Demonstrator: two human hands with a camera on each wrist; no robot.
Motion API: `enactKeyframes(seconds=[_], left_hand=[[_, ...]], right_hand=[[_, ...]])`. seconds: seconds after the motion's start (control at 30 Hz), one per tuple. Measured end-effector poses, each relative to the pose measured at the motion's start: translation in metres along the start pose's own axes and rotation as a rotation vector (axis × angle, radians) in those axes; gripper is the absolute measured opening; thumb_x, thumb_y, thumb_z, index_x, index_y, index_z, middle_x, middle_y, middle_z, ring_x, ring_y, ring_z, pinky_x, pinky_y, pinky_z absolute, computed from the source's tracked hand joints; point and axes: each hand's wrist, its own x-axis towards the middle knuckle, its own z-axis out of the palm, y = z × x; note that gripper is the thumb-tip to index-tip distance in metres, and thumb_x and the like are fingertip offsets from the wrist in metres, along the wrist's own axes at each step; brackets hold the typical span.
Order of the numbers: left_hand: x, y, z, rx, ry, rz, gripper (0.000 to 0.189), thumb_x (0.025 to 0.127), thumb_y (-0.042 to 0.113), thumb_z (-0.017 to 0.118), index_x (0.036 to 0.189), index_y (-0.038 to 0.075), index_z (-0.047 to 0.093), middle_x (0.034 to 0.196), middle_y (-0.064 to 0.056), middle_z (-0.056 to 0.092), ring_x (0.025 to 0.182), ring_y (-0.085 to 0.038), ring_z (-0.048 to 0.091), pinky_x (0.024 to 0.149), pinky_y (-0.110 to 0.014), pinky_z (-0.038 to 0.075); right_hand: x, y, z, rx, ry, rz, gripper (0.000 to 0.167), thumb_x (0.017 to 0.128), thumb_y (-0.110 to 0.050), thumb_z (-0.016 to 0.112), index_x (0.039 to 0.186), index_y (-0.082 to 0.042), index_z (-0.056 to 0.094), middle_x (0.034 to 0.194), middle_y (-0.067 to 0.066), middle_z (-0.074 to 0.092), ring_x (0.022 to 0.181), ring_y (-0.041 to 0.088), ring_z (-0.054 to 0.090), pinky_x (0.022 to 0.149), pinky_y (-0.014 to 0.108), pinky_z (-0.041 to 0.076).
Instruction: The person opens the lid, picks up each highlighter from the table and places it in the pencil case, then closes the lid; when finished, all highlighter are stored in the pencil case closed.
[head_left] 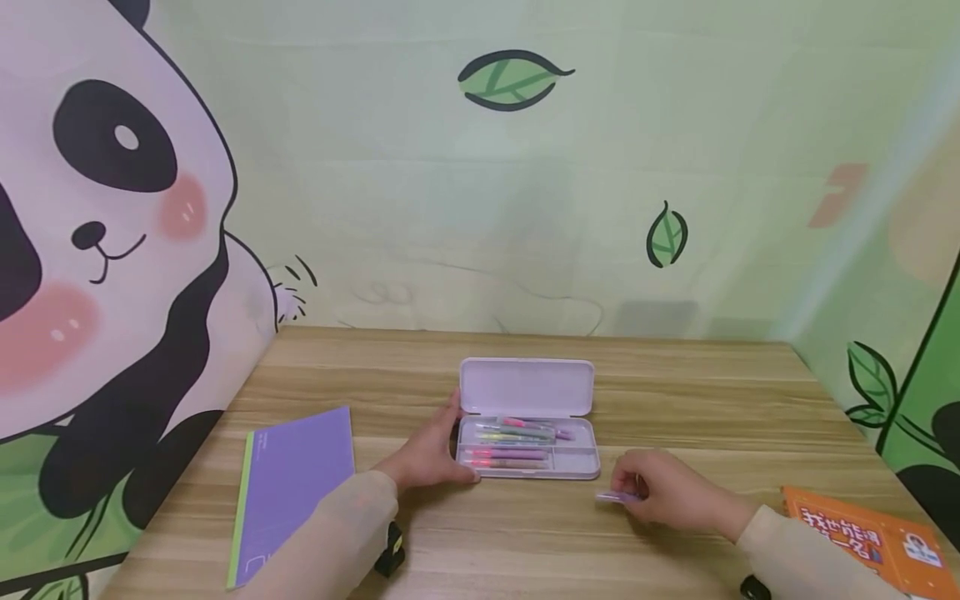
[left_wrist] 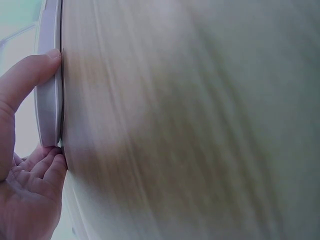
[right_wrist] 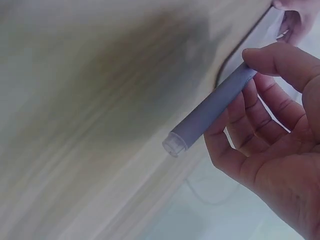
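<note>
A pale lilac pencil case (head_left: 581, 463) lies on the table with its lid (head_left: 527, 388) raised at the back. Several pens (head_left: 517, 432) fill its rear compartment, and more pens (head_left: 507, 458) lie in the front left one. My left hand (head_left: 429, 446) holds the case by its left end; in the left wrist view the thumb (left_wrist: 37, 72) presses its front side while the fingers reach around the end. Right of the case, my right hand (head_left: 663, 487) pinches a purple pen (right_wrist: 212, 107) between thumb and fingers. The pen's clear end points away from the palm.
A purple notebook (head_left: 300, 479) with a green spine strip lies at the left, partly under the left sleeve. An orange booklet (head_left: 870, 537) sits at the right edge, overlapped by the right sleeve. Behind the wooden table (head_left: 675, 383) stands a wall printed with a panda and leaves.
</note>
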Motion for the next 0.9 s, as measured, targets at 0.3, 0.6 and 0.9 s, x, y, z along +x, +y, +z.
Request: enactKeyframes(seconds=[0.3, 0.6, 0.9], left_hand=[[0.000, 0.001, 0.000, -0.001, -0.004, -0.010, 0.132, 0.062, 0.023, 0.091, 0.155, 0.005, 0.000, 0.132, -0.008, 0.050, 0.124, -0.023, 0.044, 0.114, -0.046, 0.026], [0.000, 0.001, -0.001, -0.012, -0.013, -0.018, 0.132, 0.062, 0.024, 0.091, 0.155, 0.006, -0.001, 0.132, -0.008, 0.049, 0.122, -0.022, 0.044, 0.114, -0.045, 0.027], [0.000, 0.001, 0.001, -0.008, -0.001, -0.005, 0.132, 0.061, 0.023, 0.091, 0.156, 0.006, 0.001, 0.133, -0.010, 0.050, 0.125, -0.023, 0.044, 0.114, -0.047, 0.027]], right_hand=[[0.035, -0.017, -0.004, -0.048, 0.014, -0.022, 0.019, 0.074, 0.003, 0.072, 0.082, -0.011, 0.062, 0.070, -0.005, 0.054, 0.065, 0.005, 0.047, 0.058, 0.019, 0.041], [0.070, -0.035, -0.004, -0.048, -0.025, 0.005, 0.013, 0.078, 0.001, 0.068, 0.085, -0.008, 0.063, 0.074, -0.001, 0.055, 0.070, 0.013, 0.050, 0.062, 0.021, 0.042], [0.105, -0.051, 0.004, -0.085, -0.042, -0.051, 0.011, 0.077, -0.002, 0.071, 0.083, -0.008, 0.064, 0.074, 0.001, 0.057, 0.069, 0.012, 0.050, 0.063, 0.021, 0.042]])
